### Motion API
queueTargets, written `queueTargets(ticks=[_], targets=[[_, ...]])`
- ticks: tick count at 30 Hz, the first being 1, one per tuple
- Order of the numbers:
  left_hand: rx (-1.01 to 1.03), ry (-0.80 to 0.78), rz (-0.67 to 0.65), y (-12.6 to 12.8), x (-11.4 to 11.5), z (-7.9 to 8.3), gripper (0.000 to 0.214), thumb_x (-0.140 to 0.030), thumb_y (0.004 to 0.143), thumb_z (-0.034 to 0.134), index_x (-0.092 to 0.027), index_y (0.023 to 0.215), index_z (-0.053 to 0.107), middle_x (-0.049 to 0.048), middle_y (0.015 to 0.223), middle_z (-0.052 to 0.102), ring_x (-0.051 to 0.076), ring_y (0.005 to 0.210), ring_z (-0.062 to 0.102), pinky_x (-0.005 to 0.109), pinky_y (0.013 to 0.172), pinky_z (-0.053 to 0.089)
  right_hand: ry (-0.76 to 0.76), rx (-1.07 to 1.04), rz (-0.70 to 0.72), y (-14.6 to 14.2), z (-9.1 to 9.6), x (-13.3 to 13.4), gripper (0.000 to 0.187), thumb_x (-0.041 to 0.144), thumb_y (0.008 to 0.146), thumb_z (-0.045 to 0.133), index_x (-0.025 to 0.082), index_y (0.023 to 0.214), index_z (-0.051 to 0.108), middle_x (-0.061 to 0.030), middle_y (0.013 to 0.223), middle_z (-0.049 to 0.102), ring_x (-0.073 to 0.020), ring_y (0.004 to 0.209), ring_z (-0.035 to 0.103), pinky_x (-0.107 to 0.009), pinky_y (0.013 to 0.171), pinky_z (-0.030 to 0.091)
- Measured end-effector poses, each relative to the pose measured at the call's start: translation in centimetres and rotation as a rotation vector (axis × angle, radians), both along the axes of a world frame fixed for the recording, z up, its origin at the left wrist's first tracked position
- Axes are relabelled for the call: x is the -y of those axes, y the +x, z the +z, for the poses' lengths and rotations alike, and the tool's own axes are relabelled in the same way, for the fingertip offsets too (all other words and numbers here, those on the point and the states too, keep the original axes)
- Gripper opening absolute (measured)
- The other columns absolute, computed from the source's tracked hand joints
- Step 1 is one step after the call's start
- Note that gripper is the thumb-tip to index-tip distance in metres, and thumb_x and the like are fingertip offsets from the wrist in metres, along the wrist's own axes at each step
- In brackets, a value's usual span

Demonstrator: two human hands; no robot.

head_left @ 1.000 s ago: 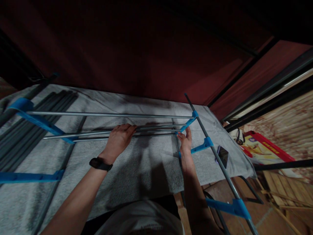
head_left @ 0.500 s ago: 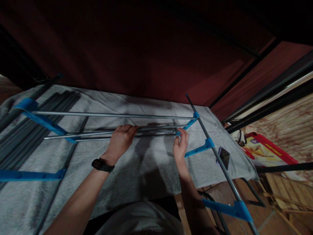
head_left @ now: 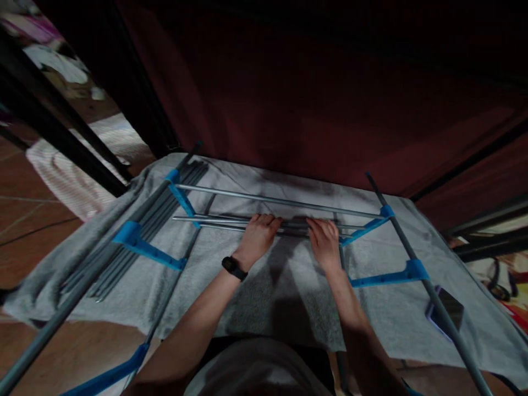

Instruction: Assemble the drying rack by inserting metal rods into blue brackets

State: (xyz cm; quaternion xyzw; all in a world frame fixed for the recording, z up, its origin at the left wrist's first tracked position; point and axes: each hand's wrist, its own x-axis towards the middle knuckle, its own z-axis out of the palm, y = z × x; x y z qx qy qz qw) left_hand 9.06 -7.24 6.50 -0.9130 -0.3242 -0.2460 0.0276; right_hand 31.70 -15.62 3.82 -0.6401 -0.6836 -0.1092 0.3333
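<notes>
This looks like a home, with fleecy grey cloth (head_left: 396,313), pale blanket (head_left: 61,184) and tiled floor (head_left: 18,217).

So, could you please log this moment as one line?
left grip: holding thin rods; right grip: over thin rods; tube bundle: on cloth; phone: on cloth

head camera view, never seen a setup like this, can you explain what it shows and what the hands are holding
There is no machine: these are a person's bare hands, seen from a camera worn on their head. The left hand, with a black wristband, closes over thin silvery metal rods. The right hand has its fingers over them too; whether it grips is unclear. On both sides, blue plastic brackets are attached to long grey tubes. On the grey fleecy cloth lie a bundle of grey tubes and a dark-screened, purple-edged phone.
</notes>
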Motion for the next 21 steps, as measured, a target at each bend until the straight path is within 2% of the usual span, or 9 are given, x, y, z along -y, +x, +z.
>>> queueTargets(ticks=[5,11,21], targets=[[0.010,-0.008,0.012,-0.5,-0.2,-0.2,0.031,-0.015,0.097,0.049,-0.021,0.122,0.065,0.0084,0.096,0.068,0.023,0.092,0.062,0.040,0.084,0.044,-0.022,0.042,0.035,0.7,-0.1,-1.0,0.033,0.030,0.102,0.045,0.027,0.128,0.065,-0.0070,0.112,0.069,-0.0227,0.110,0.060,-0.047,0.111,0.036],[-0.002,-0.009,0.031,-1.0,-0.7,0.0,0.031,-0.015,0.097,0.047,-0.021,0.121,0.066,0.0098,0.096,0.068,0.024,0.093,0.062,0.041,0.085,0.043,-0.031,0.048,0.058,0.3,-0.1,-1.5,0.033,0.031,0.102,0.045,0.026,0.128,0.065,-0.0074,0.112,0.069,-0.0237,0.105,0.059,-0.041,0.100,0.042],[0.023,-0.010,-0.015,-1.5,-0.1,-0.3,0.026,-0.026,0.101,0.048,-0.020,0.117,0.067,0.0082,0.098,0.069,0.022,0.091,0.062,0.040,0.083,0.041,-0.051,0.040,0.061,0.7,-0.3,0.5,0.032,0.032,0.102,0.047,0.025,0.127,0.065,-0.0072,0.109,0.069,-0.0232,0.103,0.061,-0.039,0.093,0.044]])
